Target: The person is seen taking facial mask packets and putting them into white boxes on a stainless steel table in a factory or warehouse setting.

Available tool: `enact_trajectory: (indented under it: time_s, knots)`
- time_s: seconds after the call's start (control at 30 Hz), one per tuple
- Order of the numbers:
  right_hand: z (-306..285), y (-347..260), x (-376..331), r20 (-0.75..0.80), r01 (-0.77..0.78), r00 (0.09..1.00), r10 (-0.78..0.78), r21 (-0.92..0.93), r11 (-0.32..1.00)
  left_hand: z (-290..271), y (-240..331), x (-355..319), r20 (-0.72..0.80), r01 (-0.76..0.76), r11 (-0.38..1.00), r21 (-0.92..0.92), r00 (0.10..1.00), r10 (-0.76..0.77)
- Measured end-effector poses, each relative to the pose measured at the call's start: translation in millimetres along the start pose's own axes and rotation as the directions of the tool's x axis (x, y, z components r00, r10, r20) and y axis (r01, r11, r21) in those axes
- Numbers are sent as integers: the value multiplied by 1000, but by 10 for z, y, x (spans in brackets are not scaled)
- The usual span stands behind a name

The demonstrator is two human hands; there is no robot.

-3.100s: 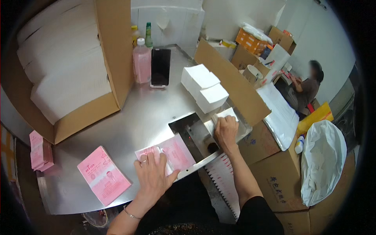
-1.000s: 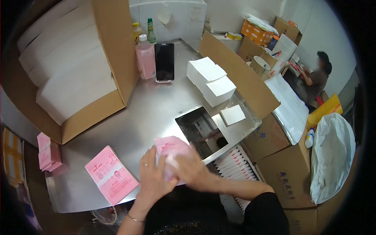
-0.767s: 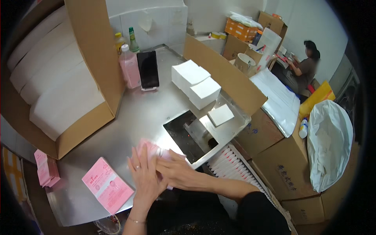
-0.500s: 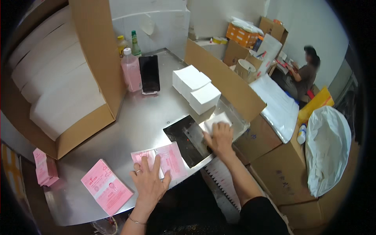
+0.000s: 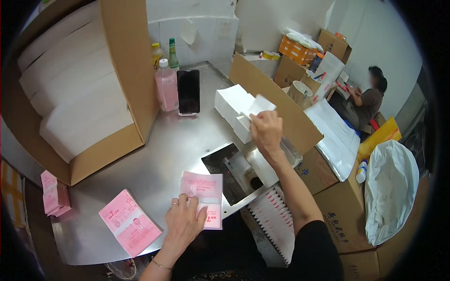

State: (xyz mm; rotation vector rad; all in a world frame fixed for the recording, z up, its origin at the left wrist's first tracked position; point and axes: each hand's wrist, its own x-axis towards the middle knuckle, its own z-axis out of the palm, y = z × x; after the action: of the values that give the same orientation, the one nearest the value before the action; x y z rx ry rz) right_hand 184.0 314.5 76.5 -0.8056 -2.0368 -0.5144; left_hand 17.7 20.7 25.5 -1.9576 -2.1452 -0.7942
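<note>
My left hand (image 5: 184, 216) lies with fingers spread over a pink-and-white printed plastic packet (image 5: 202, 183) near the table's front edge. My right hand (image 5: 267, 130) is raised by the white tissue stacks (image 5: 230, 97), fingers closed on a small white folded tissue (image 5: 260, 104). Part of the stacks is hidden behind that hand. Between the hands, a dark rectangular recess (image 5: 216, 164) with a metal plate (image 5: 236, 171) is set into the steel table (image 5: 173, 150). A pile of flat pink packets (image 5: 130, 224) lies left of my left hand.
At the left stands a large open carton (image 5: 105, 140) of white tissue stacks. A phone (image 5: 189, 91) and a pink-liquid bottle (image 5: 166, 86) stand behind. Below the front edge sits a row of white packs (image 5: 276, 225). Cartons (image 5: 344, 213) and a seated person (image 5: 370, 96) are at right.
My right hand has lifted from beside the recess, moving away from me toward the stacks with a white tissue. Under my left hand, the pink packet has turned upright. The view has shifted slightly.
</note>
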Motion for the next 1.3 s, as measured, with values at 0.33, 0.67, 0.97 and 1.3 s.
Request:
enact_trajectory:
  time_s: [0.33,0.67,0.97,1.3]
  knots:
    - [137,-135,-102,169,9,986,-10,10,1000,28,-58,-23,-59,34,998,-55,998,-38]
    - [97,-114,-55,255,-140,959,122,54,989,42,-56,-19,-51,41,996,-83,998,-46]
    - [32,-126,-195,133,-21,991,18,20,1000,33,-28,-43,17,-60,988,-143,998,63]
    - [-410,-1606,-1081,369,241,796,-480,533,811,-147,-51,-70,126,39,984,-172,992,-17]
